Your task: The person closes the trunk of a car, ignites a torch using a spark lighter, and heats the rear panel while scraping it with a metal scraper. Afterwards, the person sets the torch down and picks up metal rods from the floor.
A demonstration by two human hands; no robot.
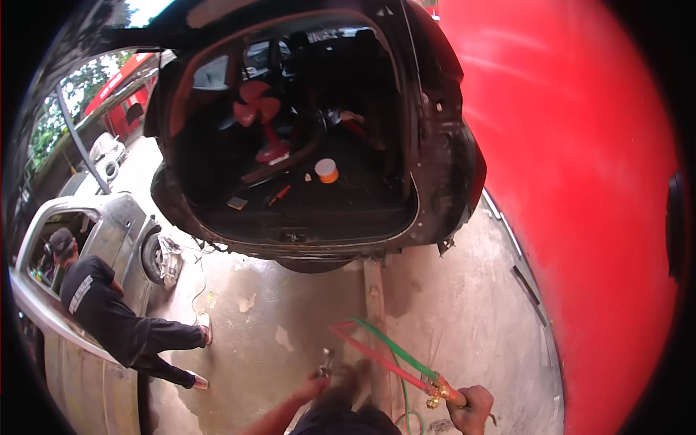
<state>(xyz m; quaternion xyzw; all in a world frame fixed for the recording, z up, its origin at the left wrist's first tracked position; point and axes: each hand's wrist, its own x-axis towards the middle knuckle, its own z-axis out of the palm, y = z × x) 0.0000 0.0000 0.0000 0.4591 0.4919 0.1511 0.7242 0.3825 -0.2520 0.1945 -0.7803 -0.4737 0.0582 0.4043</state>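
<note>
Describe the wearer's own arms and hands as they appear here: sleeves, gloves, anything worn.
Both forearms come in bare from the lower edge, with no sleeve reaching them. The left hand and the right hand wear no gloves. No watch, ring or band can be made out, though the left hand is blurred.

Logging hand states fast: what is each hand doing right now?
Left hand: blurred, closed around a small metal part; what it is cannot be told.
Right hand: closed on the brass torch handle with red and green hoses.
</note>
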